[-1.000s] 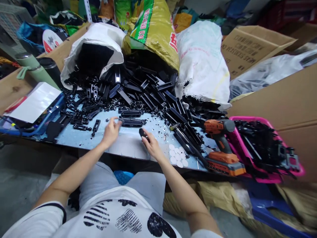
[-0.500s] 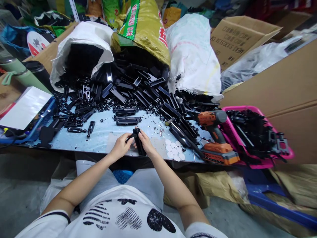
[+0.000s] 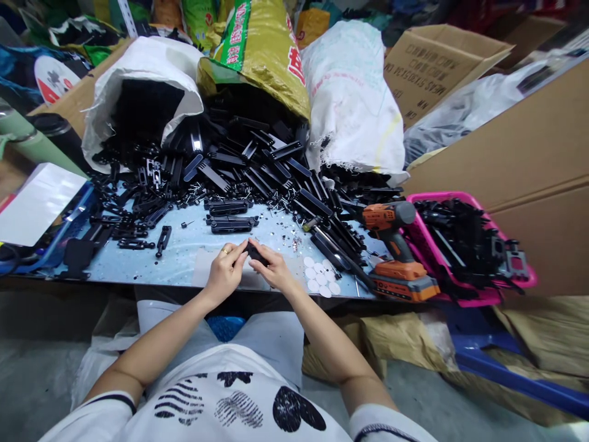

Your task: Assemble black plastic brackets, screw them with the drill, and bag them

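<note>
Above the front edge of the light-blue worktop (image 3: 177,264), both my hands close on one black plastic part (image 3: 256,253). My left hand (image 3: 226,270) pinches its left end between thumb and fingers. My right hand (image 3: 275,269) grips the right side, fingers bent round it. Much of the part is covered by my fingers. Just beyond my hands lie two black folded arm assemblies (image 3: 231,224), one behind the other. A small black link piece (image 3: 163,240) rests to their left. White round discs (image 3: 322,276) lie right of my right hand.
An orange cordless drill (image 3: 396,252) stands at right, beside a pink basket (image 3: 473,245) of black parts. Black parts and screws heap up before a white sack (image 3: 184,67), a yellow sack (image 3: 271,49) and another white sack (image 3: 352,92). A blue tray (image 3: 69,227) sits left.
The black part was upright, its length pointing down toward the table edge. Now it is turned and shows shorter between my fingers. The camera view has shifted slightly.
</note>
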Available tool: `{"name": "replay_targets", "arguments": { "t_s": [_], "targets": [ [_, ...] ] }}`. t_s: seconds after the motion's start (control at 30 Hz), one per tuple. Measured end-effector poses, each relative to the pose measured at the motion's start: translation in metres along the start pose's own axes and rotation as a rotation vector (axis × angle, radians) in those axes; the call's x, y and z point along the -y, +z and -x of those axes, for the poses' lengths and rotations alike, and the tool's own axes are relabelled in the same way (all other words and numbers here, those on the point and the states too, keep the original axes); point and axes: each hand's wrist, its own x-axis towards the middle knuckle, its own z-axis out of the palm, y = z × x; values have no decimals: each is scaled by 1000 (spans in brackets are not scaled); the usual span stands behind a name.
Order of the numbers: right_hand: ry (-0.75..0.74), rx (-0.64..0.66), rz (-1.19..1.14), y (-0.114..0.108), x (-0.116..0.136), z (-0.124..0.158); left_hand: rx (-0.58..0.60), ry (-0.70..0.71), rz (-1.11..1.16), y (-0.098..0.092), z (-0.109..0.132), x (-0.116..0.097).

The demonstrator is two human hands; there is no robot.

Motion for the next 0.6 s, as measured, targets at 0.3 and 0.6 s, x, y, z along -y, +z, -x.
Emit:
{"name": "replay_targets", "arguments": {
  "t_s": [0.3, 0.6],
  "targets": [
    [46, 40, 161, 15, -15, -9, 3, -82, -49, 5, 7, 22],
    [491, -600, 758, -207, -117, -153, 558, 258, -502, -2, 2, 35]
  ]
}}
